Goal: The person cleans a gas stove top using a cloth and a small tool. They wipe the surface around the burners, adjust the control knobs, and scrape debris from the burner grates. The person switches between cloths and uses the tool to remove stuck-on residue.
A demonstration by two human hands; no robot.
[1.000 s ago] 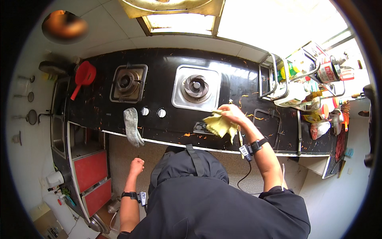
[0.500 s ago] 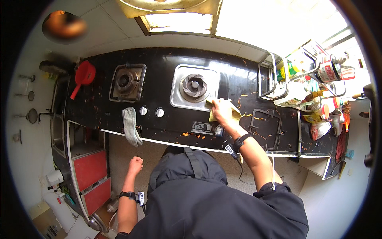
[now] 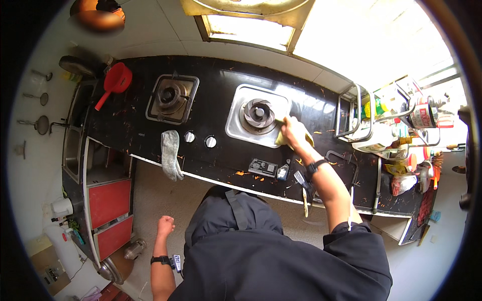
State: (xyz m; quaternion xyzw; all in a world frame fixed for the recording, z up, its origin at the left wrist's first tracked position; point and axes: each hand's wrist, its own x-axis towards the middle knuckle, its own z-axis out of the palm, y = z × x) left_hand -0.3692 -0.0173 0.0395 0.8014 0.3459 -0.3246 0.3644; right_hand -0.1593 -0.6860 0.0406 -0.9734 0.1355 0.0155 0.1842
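Note:
My right hand is closed on a yellow-green cloth, pressing it at the right edge of the right burner's metal tray. Part of the cloth is hidden under my fingers. Beside them stands the round dark burner, with no pan support on it. Held low in front of the counter, away from everything, my left hand is curled into a fist, with nothing visible in it. A grey cloth glove hangs over the counter's front edge, left of two white knobs.
The left burner and a red ladle-like dipper are to the left. Orange scraps dot the black countertop. A square pan support lies to the right. A metal rack holds bottles and jars behind it.
My right hand has pushed the cloth farther from me, along the right side of the burner tray. My left hand stays low and closed. The whole view has turned slightly.

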